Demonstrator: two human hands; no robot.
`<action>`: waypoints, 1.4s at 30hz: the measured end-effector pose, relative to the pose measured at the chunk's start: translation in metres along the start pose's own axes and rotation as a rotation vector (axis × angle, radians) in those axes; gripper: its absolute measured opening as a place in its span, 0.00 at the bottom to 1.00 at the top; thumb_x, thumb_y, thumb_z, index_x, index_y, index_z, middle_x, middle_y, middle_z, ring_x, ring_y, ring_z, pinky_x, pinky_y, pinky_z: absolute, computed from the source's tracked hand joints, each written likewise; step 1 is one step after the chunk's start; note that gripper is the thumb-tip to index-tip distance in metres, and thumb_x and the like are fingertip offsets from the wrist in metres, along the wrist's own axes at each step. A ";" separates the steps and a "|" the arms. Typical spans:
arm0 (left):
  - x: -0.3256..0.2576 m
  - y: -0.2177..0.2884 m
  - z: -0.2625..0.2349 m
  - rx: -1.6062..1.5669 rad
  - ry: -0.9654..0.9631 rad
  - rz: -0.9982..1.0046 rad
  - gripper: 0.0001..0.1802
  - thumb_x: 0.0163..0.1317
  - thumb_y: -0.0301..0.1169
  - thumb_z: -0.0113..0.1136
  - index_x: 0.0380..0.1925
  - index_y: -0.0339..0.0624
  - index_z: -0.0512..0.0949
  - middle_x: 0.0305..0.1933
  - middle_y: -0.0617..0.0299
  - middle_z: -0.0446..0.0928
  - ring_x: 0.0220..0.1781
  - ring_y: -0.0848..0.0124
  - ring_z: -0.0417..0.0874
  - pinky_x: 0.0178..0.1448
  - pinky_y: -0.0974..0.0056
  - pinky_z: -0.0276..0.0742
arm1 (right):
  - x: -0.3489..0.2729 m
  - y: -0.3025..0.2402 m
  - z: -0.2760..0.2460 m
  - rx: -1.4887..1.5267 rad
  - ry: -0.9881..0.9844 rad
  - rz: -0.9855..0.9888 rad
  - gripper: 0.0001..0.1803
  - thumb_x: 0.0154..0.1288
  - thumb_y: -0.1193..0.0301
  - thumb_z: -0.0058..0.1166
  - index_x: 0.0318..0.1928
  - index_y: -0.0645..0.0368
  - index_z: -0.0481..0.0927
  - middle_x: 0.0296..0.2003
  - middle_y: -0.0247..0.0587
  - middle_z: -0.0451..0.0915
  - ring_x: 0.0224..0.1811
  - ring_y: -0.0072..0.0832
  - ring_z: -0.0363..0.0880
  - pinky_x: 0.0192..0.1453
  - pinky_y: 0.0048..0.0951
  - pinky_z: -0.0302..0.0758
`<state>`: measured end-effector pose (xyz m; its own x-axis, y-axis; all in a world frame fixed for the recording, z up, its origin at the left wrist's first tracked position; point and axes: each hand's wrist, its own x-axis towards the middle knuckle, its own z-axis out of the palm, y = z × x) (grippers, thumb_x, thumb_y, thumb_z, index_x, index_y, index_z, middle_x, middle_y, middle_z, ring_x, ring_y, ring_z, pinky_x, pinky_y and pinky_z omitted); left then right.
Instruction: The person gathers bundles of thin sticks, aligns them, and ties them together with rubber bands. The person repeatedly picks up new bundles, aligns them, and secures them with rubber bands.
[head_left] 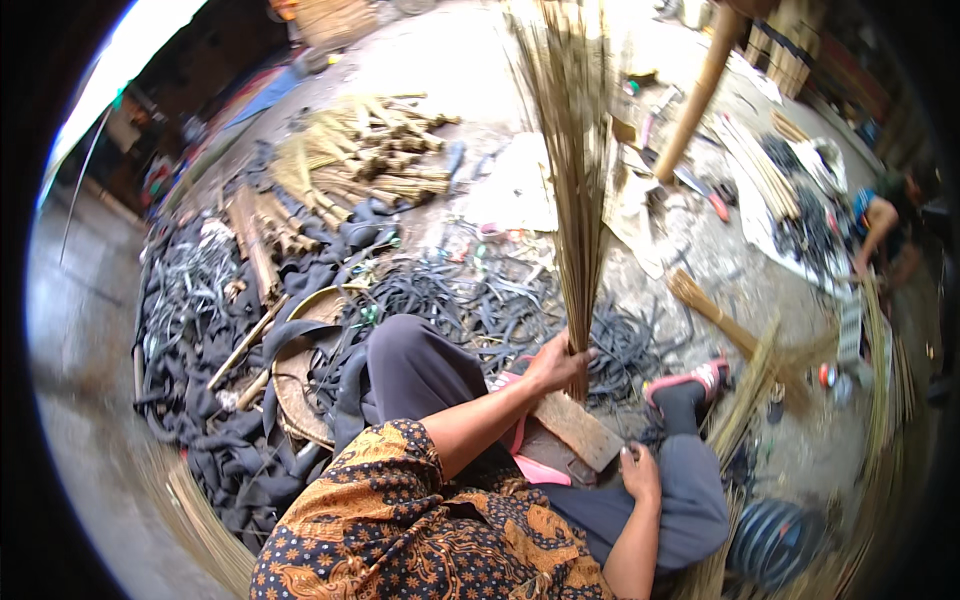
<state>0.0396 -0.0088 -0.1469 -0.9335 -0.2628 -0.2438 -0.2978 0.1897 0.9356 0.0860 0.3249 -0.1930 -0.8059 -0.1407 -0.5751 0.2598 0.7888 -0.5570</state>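
My left hand [556,366] is closed round the lower part of a tall bundle of thin brown sticks [575,230]. The bundle stands almost upright, its loose tips fanning out at the top. Its lower end comes down by the upper end of a flat wooden board [578,430], which lies slanted between my legs. My right hand [640,474] is beside the board's lower right corner, near my bent knee, with its fingers curled. Whether they touch the board or hold something small cannot be made out. Under the board show a dark pad and a pink piece [542,471].
Black rubber strips [500,310] lie heaped ahead and to the left, around a round woven tray [295,385]. Tied stick bundles [370,150] are piled farther off. A bound broom [715,312] lies at right, near a wooden post [700,95]. Another person [885,225] works at far right.
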 end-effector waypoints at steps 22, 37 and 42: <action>0.102 0.007 -0.268 0.456 -0.338 -0.411 0.28 0.71 0.52 0.63 0.48 0.32 0.82 0.41 0.59 0.83 0.40 0.69 0.84 0.39 0.60 0.82 | -0.105 -0.031 -0.166 0.739 0.813 -0.304 0.25 0.85 0.60 0.49 0.68 0.68 0.74 0.60 0.48 0.81 0.58 0.31 0.82 0.64 0.33 0.78; 0.078 0.003 -0.304 0.231 -0.159 -0.626 0.28 0.78 0.51 0.55 0.64 0.40 0.74 0.47 0.52 0.84 0.40 0.61 0.87 0.41 0.57 0.84 | 0.012 0.167 -0.081 0.199 0.655 0.670 0.63 0.58 0.30 0.64 0.78 0.66 0.59 0.75 0.64 0.65 0.79 0.54 0.61 0.81 0.51 0.59; 0.086 0.013 -0.295 0.203 -0.188 -0.608 0.29 0.78 0.52 0.56 0.65 0.41 0.74 0.50 0.51 0.83 0.43 0.60 0.87 0.44 0.55 0.86 | 0.040 0.144 -0.052 0.008 0.448 0.717 0.75 0.52 0.24 0.63 0.84 0.60 0.42 0.82 0.63 0.49 0.85 0.58 0.43 0.85 0.61 0.40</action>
<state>0.0139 -0.3080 -0.0802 -0.6007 -0.2136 -0.7704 -0.7968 0.2392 0.5549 0.0639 0.4639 -0.2654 -0.5790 0.6439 -0.5001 0.7909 0.5925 -0.1530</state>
